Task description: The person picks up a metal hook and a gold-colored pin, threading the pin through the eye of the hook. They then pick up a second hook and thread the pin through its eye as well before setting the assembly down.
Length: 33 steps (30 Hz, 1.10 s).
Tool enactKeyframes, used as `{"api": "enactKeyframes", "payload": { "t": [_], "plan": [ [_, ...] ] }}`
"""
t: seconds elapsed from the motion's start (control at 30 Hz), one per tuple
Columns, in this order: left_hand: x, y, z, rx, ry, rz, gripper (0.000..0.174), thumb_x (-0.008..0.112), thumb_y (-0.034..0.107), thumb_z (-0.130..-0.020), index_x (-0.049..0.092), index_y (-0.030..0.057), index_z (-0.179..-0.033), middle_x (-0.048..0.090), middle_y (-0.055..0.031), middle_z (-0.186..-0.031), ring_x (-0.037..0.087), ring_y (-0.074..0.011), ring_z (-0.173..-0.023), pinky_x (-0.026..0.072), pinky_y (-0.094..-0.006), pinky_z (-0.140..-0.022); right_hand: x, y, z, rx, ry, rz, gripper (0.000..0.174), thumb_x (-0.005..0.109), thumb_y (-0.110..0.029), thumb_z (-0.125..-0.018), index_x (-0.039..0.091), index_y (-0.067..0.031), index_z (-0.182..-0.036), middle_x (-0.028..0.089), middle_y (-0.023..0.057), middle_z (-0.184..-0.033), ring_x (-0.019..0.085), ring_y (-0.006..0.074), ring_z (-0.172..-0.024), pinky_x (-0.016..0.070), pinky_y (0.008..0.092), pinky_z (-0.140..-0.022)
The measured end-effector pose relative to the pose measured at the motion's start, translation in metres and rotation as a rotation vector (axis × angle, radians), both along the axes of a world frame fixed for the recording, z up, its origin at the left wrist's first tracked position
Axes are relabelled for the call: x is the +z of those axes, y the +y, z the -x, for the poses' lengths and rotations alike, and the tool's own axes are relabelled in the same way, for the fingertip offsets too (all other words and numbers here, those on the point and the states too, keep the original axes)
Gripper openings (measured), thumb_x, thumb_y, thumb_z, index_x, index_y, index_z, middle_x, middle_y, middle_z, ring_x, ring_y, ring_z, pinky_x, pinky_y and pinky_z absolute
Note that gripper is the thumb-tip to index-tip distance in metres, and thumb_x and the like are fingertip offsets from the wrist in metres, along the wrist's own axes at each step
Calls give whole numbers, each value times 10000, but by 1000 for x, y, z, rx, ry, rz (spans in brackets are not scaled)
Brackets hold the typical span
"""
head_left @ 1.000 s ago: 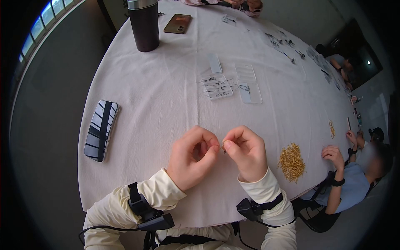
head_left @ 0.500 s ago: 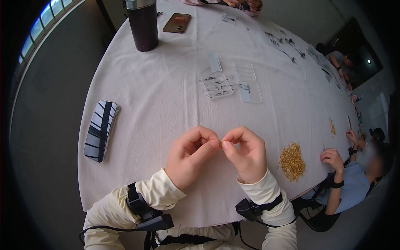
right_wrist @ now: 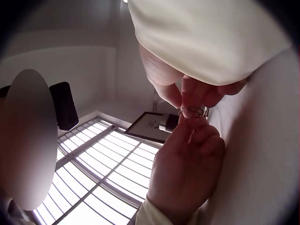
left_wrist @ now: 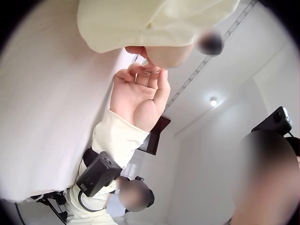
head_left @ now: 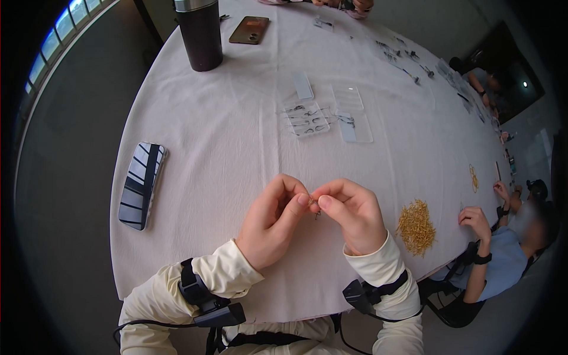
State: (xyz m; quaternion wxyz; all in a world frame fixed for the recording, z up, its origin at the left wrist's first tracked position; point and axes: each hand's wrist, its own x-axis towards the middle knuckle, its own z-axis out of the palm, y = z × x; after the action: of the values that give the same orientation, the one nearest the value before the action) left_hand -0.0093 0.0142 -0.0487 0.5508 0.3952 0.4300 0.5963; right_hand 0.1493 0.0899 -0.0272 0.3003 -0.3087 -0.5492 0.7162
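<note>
In the head view my left hand (head_left: 269,222) and right hand (head_left: 354,216) meet over the white tablecloth, thumbs and forefingers pinched together. Between the fingertips is a small, thin metal hook (right_wrist: 193,111), its curved end showing in the right wrist view. From the left wrist, the same bent wire shows at the right hand's fingers (left_wrist: 151,72). A tiny dark bit (head_left: 318,215) hangs just below the fingertips. To the right of my right hand lies a heap of small gold-coloured pieces (head_left: 416,228).
Beyond my hands lie a clear compartment box (head_left: 306,121) with several dark hooks and another clear case (head_left: 358,130). A phone (head_left: 142,186) lies at left; a dark tumbler (head_left: 201,38) and brown phone (head_left: 249,31) stand and lie farther back. Another person's hand (head_left: 475,220) is at right.
Half a second ago the fingertips were pressed together, covering the small piece; now they are slightly apart and it shows again. My right hand has shifted a little to the right.
</note>
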Motion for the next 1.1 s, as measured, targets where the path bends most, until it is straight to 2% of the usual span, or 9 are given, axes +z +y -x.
{"api": "enactKeyframes", "payload": {
  "t": [0.1,0.17,0.37,0.6,0.67,0.8,1.1],
  "plan": [
    [-1,0,1,3,21,12,86,473,100,-1030,481,14,-1027,558,-14,-919,529,-71,-860,439,-228,-783,-2,1,-1,8,-15,31,187,620,-56,-929,597,46,-1083,671,98,-984,647,140,-912,520,270,-838],
    [1,0,-3,56,-5,1,121,488,171,-1037,483,51,-1022,523,23,-849,446,-41,-733,383,-195,-652,-1,2,-2,17,-21,41,196,619,-55,-928,585,43,-1095,667,98,-994,647,141,-922,520,270,-840],
    [-4,1,-4,87,80,-20,127,478,171,-1039,473,45,-1027,507,16,-844,440,-45,-738,385,-206,-656,-1,4,-4,73,-46,47,224,630,-37,-914,563,36,-1115,654,92,-1018,641,130,-943,519,257,-845],
    [-2,1,-2,73,15,16,113,476,153,-1038,471,41,-1029,507,9,-857,451,-48,-760,392,-207,-679,2,5,-4,79,-99,72,262,659,-8,-889,557,26,-1129,664,80,-983,644,119,-907,529,243,-818],
    [-2,0,-1,82,108,-2,70,479,86,-1019,476,16,-1023,543,-21,-871,518,-77,-798,442,-230,-722,2,5,-3,64,-82,94,283,663,-9,-888,545,25,-1143,668,83,-973,647,121,-895,532,247,-813],
    [-5,1,-2,62,127,-53,64,506,72,-1003,491,11,-1018,571,-29,-879,540,-78,-803,453,-233,-718,-1,7,-6,51,-12,147,339,671,-12,-885,508,23,-1180,675,99,-964,657,137,-887,539,261,-807],
    [-2,2,2,-7,47,20,86,556,75,-985,527,-1,-1011,610,-25,-916,574,-69,-849,470,-221,-748,3,8,-8,-37,-7,102,339,681,-10,-880,500,20,-1165,698,114,-941,668,142,-878,538,259,-797]
  ]
}}
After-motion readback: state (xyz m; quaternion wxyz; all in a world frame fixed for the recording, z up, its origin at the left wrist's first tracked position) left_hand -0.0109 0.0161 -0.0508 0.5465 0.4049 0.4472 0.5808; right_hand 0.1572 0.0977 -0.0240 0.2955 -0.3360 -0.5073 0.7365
